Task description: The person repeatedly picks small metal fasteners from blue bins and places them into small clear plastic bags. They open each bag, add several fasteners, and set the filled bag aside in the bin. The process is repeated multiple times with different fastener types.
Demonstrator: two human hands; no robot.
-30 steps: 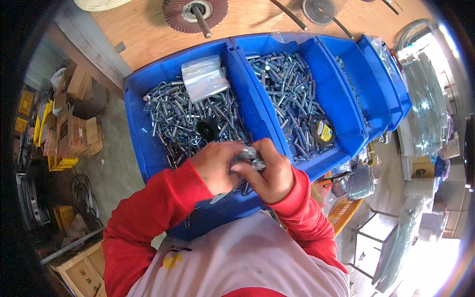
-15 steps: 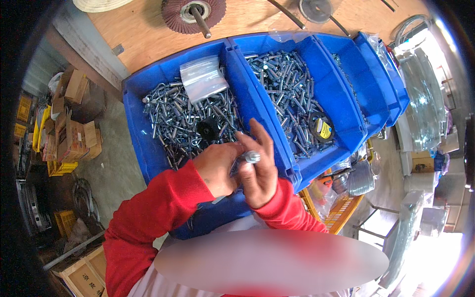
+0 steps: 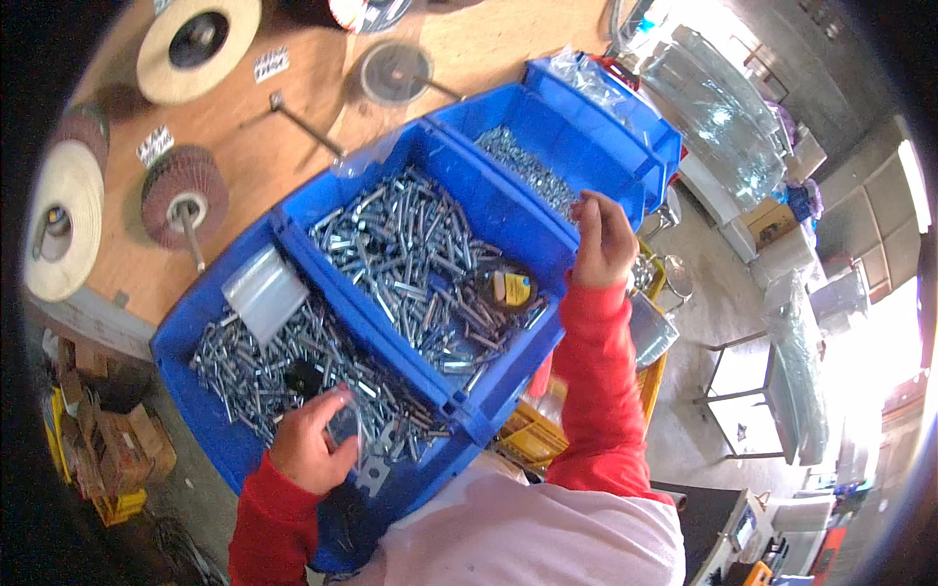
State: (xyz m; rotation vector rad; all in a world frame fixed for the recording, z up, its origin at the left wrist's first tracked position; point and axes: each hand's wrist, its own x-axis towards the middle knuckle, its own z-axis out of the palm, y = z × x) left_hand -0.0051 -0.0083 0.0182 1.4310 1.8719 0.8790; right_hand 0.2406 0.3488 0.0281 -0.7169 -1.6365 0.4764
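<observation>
Blue bins [image 3: 186, 342] stand in a row beneath my remote camera | long metal fasteners [image 3: 391, 259] lie heaped in the leftmost two | left hand [image 3: 308, 449] hovers over the leftmost heap, right hand [image 3: 604, 244] over the third bin's [image 3: 581, 161] near end; I cannot tell what either grip holds | small fasteners [image 3: 523, 166] lie in that third bin

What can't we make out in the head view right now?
Head view: anything inside the right hand; its curled fingers would hide it.
Head view: whether the left hand grips anything; blur and cluttered bolts behind it.
Head view: what lies under the plastic sheet, which covers it.
Head view: shapes of the small metal pieces; too small.
</observation>
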